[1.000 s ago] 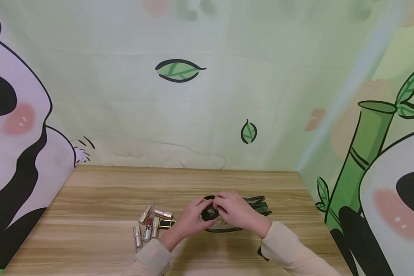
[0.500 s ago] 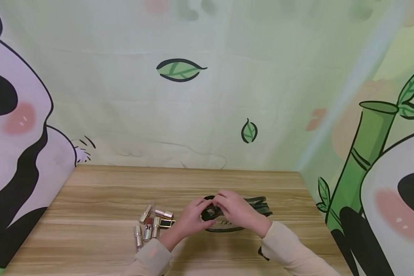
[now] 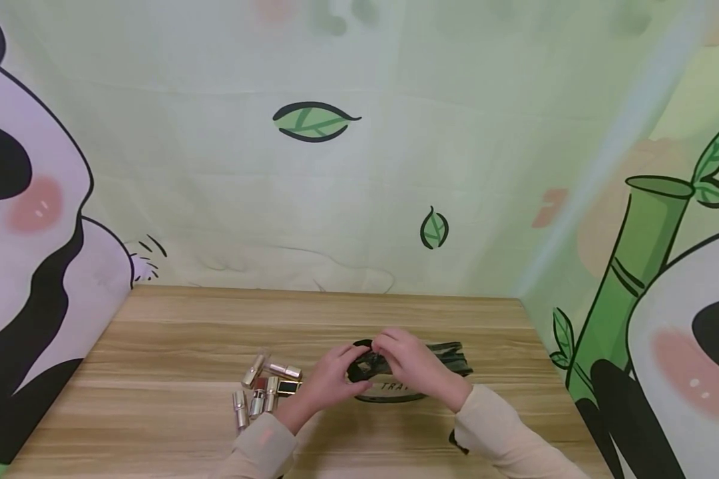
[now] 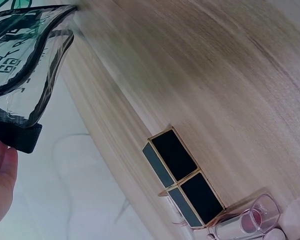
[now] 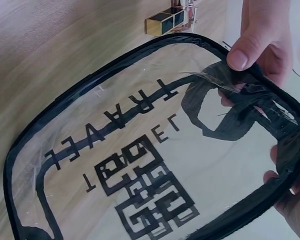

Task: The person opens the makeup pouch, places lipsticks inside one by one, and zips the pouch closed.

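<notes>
A clear plastic pouch (image 3: pixel 389 394) with black trim and "TRAVEL" lettering is in front of me in the head view. My left hand (image 3: pixel 335 379) grips its left end. In the right wrist view the left thumb (image 5: pixel 242 55) presses the pouch's black rim, with fingertips showing through the plastic. My right hand (image 3: pixel 409 362) pinches the pouch's upper edge near that end; in the right wrist view its fingers (image 5: pixel 285 200) curl at the rim. A black fabric end of the pouch (image 4: pixel 20 135) lies at the left fingers in the left wrist view.
Left of the left hand lie several lipsticks (image 3: pixel 239 407) in a loose group, among them a black one with gold edges (image 4: pixel 175 155) and one with a clear cap (image 4: pixel 265 210). The wood-grain table (image 3: pixel 186 326) meets a printed cloth wall (image 3: pixel 216 166) behind.
My right hand has shifted slightly up along the pouch's edge, showing more of the lettering. The left hand has hardly moved, and the lipsticks lie as before.
</notes>
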The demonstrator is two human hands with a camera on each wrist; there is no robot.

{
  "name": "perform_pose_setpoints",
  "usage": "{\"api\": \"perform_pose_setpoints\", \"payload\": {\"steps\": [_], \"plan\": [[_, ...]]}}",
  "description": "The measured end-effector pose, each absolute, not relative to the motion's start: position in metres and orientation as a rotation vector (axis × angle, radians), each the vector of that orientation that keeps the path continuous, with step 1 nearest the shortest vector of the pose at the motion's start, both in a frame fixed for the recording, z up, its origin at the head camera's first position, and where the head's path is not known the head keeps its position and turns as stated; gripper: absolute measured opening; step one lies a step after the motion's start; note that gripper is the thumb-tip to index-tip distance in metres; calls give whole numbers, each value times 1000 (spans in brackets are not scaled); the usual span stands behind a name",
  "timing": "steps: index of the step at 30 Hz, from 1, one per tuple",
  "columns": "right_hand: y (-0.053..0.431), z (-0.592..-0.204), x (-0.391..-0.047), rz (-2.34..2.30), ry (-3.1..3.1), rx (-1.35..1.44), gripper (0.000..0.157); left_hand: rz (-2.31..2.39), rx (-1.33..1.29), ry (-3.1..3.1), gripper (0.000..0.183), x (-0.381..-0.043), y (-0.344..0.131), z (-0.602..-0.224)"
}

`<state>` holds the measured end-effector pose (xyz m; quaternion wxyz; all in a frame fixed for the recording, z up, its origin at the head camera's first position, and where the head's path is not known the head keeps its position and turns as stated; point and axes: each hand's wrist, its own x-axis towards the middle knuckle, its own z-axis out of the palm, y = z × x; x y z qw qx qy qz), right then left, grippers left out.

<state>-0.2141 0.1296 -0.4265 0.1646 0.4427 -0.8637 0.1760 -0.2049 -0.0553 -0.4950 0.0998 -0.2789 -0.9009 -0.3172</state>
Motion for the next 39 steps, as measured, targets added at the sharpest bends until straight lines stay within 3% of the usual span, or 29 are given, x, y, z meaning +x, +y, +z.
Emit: {"api": "perform_pose_setpoints", "payload": {"steps": [26, 39], "plan": [[138, -442, -216, 557, -2275, 1063, 7, -886, -749, -2722, 50, -207, -61, -500], [138, -452, -219, 518, -2161, 1048, 29, -878, -743, -2727, 50, -208, -61, -500]]}}
